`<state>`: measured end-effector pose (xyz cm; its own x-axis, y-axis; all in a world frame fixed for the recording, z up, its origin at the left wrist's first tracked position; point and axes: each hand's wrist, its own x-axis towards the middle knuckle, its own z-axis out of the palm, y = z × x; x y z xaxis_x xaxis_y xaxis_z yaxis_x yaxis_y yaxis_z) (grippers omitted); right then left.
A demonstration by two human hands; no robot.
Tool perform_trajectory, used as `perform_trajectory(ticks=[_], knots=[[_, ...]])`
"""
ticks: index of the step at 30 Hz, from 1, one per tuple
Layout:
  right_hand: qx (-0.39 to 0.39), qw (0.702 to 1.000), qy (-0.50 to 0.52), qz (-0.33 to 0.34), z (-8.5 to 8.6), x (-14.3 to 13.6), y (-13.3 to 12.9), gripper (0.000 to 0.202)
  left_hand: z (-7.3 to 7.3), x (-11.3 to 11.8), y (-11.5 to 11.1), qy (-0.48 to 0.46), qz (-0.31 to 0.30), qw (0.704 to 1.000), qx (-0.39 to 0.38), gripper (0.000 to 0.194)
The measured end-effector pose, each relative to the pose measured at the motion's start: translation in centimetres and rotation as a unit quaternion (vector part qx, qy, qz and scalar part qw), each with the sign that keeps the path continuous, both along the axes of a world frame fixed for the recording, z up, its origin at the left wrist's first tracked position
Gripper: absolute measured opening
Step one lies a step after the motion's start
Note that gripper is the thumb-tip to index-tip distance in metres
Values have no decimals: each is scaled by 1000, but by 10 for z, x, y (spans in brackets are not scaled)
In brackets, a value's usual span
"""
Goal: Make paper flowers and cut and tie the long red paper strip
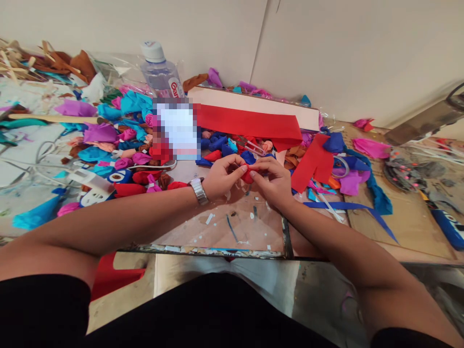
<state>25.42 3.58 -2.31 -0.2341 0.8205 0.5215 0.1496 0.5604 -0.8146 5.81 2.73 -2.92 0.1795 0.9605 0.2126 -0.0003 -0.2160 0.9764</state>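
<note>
Between my two hands, just above the near part of the table, is a small piece of red fabric [247, 175], bunched up. My left hand [225, 178], with a metal watch on its wrist, pinches it from the left with thumb and forefinger. From the right, my right hand [271, 179] grips the same piece with its fingertips. Much of the red piece is hidden by my fingers. Just beyond lie a pair of small scissors [252, 146] and blue fabric scraps. A wide red fabric strip [250, 122] stretches behind them, and another red strip [312, 165] lies to the right.
A clear bottle [159, 72] with a white cap stands at the back. Rolled and folded coloured fabric pieces [99, 133] crowd the left. At right are a tape ring [340, 167], a blue ribbon [377, 220], a dark round pincushion-like thing [400, 169] and a blue-handled cutter [447, 224].
</note>
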Motion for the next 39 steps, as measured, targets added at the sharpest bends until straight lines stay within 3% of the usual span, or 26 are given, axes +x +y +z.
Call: perform_trajectory(ticks=[10,15,21,31,39], knots=[[-44,999,10,-21,2,-3,1,10,-1,0,3,6,19,999,29,48],[-102,995,13,-3,-3,-3,4,22,-1,-2,4,33,29,998,55,45],[-133,990,44,3,-3,-5,4,18,-1,-3,4,53,42,995,71,41],[-162,985,51,15,-1,-6,5,29,-2,-1,2,34,-9,999,26,39],[-153,986,62,25,0,-7,5,23,0,-1,-1,61,-39,995,63,43]])
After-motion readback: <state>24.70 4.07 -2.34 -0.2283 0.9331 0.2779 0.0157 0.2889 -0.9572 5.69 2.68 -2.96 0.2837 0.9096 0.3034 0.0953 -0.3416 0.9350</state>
